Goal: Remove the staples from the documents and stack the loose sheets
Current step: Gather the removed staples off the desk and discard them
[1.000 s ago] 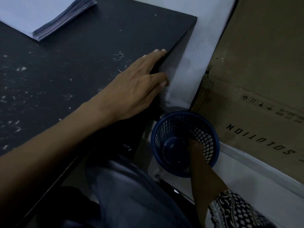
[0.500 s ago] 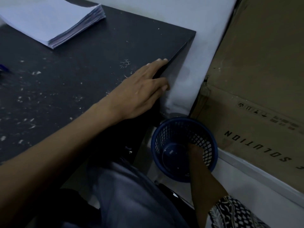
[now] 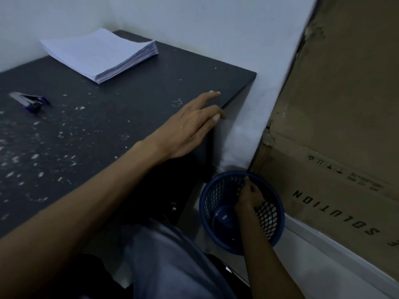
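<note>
A stack of loose white sheets (image 3: 101,55) lies at the far corner of the dark table (image 3: 112,117). A small heap of pulled staples (image 3: 177,102) sits near the table's right edge. My left hand (image 3: 190,128) rests flat beside the heap, its straight fingers reaching over the edge. Below the table, my right hand (image 3: 248,197) is inside a blue mesh basket (image 3: 271,216); its fingers are curled against the mesh wall and appear to grip it. A blue staple remover (image 3: 32,102) lies at the table's left.
Paper flecks are scattered over the left half of the table. A large cardboard box (image 3: 336,117) leans against the white wall (image 3: 216,29) at the right, close behind the basket. My lap fills the bottom of the view.
The view has tilted up, bringing the paper stack and staple remover into sight. My right hand has risen higher inside the basket. My left hand stays at the table edge.
</note>
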